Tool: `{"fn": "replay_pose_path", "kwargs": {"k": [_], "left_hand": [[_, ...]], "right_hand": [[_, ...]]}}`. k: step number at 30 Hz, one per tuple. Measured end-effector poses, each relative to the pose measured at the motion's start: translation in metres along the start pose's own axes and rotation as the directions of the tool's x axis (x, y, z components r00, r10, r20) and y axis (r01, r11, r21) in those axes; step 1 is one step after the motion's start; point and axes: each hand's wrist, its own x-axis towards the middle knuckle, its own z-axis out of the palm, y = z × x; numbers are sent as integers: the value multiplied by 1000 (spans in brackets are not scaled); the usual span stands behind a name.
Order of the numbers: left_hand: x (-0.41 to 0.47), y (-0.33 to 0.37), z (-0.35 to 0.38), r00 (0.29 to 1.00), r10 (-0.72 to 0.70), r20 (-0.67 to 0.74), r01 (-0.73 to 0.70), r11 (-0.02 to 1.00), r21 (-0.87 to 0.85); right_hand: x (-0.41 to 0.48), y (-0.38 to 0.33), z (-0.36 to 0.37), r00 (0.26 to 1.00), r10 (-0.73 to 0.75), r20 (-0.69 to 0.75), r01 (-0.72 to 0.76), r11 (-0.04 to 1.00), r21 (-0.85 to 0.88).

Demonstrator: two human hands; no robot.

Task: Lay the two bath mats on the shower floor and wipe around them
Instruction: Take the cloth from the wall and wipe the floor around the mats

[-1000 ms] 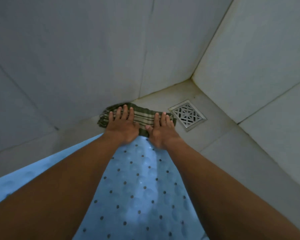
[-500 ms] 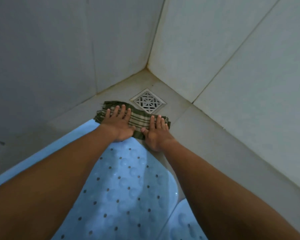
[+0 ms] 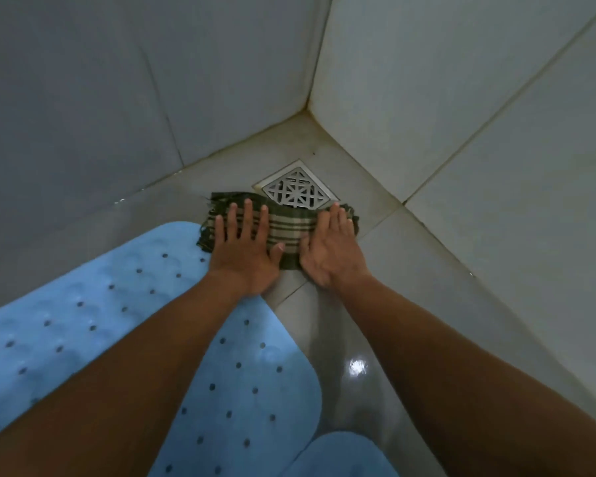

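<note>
My fingers (image 3: 242, 218) are spreading flat, pressing the striped cloth (image 3: 291, 232) at mid-frame beside the drain (image 3: 296, 191), both hands (image 3: 327, 249) on top. It looks soft and limp, likely bunching; I'm pinning its ends. Blue mats (image 3: 83, 304) are lying lower left.

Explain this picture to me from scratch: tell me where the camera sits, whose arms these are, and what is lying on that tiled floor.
There is no machine here. A person wears a wide-angle camera on the head, so you look down along their own bare arms into a tiled shower corner. The left hand and right hand lie flat, fingers spread, pressing a dark green striped cloth onto the grey tiled floor. Its far edge overlaps the square metal drain grate. Nothing is gripped; the cloth is only pinned under the palms. A light blue rubber bath mat with small holes lies under the left arm, and the rounded end of a second blue mat shows at the bottom.
</note>
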Motion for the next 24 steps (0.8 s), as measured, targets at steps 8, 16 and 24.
{"fn": "replay_pose_path", "kwargs": {"k": [8,16,24], "left_hand": [[2,2,-3,998,-70,4,70,998,6],[4,0,1,998,-59,-3,59,998,2],[3,-1,-1,999,-49,-9,49,998,-27]], "right_hand": [[9,21,-2,986,-118,121,130,987,-97],[13,21,-2,980,-105,169,127,984,-125],[16,20,-10,962,-106,252,142,982,-128]]}}
